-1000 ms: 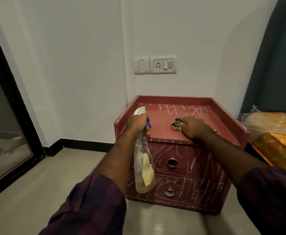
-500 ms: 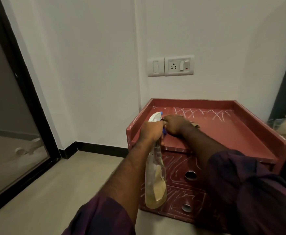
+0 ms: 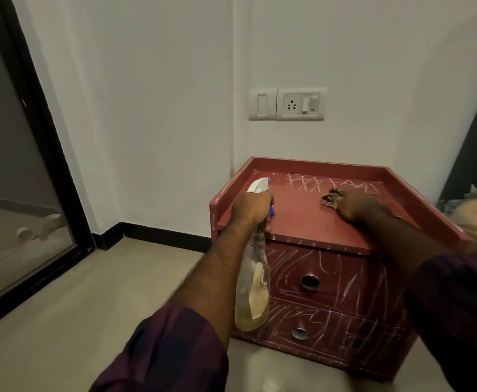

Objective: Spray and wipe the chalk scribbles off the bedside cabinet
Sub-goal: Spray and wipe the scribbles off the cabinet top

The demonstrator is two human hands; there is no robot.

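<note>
Left hand grips spray bottle; right hand clutches cloth against cabinet

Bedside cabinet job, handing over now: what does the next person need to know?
Left hand grips the spray bottle at the front left corner of the cabinet.
Right hand holds the cloth on its top, near the back.
Done: most of the top looks free of chalk.
Left: scribbles along the top's back edge and across both drawer fronts.
</note>
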